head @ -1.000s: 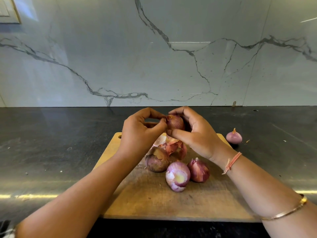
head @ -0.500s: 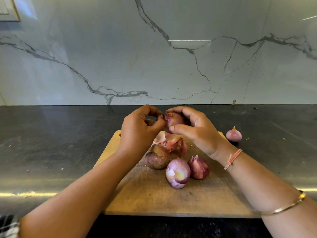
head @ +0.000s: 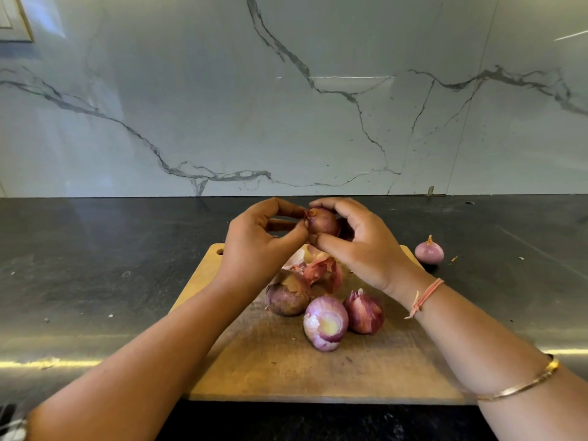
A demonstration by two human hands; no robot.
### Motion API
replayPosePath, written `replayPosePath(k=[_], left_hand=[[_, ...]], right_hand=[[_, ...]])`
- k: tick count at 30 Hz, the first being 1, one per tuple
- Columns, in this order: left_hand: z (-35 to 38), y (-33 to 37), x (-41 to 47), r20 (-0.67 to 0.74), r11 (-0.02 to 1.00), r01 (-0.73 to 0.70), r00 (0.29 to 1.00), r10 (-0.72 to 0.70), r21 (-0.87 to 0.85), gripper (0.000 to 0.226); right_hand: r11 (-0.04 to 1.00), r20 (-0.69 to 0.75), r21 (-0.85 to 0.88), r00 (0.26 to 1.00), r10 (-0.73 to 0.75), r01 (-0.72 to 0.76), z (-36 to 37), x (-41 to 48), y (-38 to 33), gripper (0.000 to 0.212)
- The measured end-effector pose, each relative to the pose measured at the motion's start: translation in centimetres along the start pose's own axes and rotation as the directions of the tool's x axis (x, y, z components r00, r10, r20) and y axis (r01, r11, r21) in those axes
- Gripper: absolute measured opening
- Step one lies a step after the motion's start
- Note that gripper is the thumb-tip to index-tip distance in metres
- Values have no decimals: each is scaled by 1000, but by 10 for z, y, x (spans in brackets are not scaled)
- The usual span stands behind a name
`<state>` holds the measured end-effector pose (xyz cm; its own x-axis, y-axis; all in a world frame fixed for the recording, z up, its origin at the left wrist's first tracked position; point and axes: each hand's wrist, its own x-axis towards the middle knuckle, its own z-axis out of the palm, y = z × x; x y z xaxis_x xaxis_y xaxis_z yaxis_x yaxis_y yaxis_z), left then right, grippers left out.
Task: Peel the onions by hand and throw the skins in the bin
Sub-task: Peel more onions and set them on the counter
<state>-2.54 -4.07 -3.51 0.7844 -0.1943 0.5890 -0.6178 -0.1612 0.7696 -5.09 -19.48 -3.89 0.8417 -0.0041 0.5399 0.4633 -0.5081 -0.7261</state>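
head view: both hands are raised over the far edge of the cutting board (head: 286, 370), working one onion.
held onion (head: 323, 221): in the air between the hands, dry skin mostly on, tip toward the left hand.
right hand (head: 359, 249) grip: fingers and thumb curled round the held onion, clamped on it.
left hand (head: 254, 246) grip: thumb and forefinger together, pinching the papery skin at the tip.
step: looks like starting a strip off this onion.
how to do it well: keep the bulb firm in the right hand and pull the flap from tip toward root in one long strip. turn the bulb between pulls. take only the dry layer, not flesh.
drop zone: let strips fall on the loose skins (head: 321, 268) on the board, so one sweep takes them all to the bin.
bin: not in view.
queue: three on the board: dull brown onion (head: 286, 296), part-peeled onion (head: 325, 326), red-skinned onion (head: 364, 311).
done: peeled onion (head: 429, 251) sits apart on the table (head: 95, 265), right of the board.
risk: skin tears short and scraps scatter on the table.
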Motion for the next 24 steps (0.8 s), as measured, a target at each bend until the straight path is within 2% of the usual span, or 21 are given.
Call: replayPosePath(k=[6,12,17,24], left_hand=[[1,-2,2,-24,997,41,999,-43,-68,21],[2,-5,3,-62,999,52,997,-52,-11,22],[1,-5,3,-89,997,22,996,-16,70,27],[1,-2,4,-91,999,8,996,-4,48,26]], right_hand=[[992,-4,-110,998,-58,57,1,-1,-3,41],[988,22,-135,997,-74,76,2,0,-4,43],[998,46,-48,999,-27,29,1,-1,-3,41],[984,59,166,996,60,-69,-1,3,2,39]])
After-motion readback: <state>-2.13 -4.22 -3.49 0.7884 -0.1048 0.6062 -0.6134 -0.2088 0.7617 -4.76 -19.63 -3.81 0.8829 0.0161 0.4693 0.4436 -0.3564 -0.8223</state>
